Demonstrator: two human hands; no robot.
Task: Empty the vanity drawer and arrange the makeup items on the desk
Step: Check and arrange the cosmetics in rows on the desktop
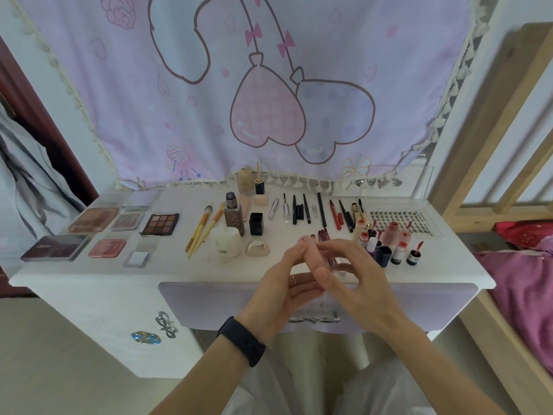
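My left hand [287,283], with a dark band on its wrist, and my right hand [353,274] meet above the desk's front edge. Their fingers are straight and touch each other, and I see nothing held between them. Below them the lilac vanity drawer [209,304] is shut, its silver bow handle [314,320] partly hidden by my hands. Makeup lies in groups on the white desk [89,278]: palettes [160,224] at the left, brushes [199,232] and foundation bottles [234,218] in the middle, a row of pencils [321,209], lip tubes [395,244] at the right.
A clear lash tray [402,220] lies at the back right. A pink printed cloth [269,85] hangs behind the desk. A wooden bed frame [490,145] with pink bedding stands to the right. A side door with a bow knob [166,324] is at the lower left.
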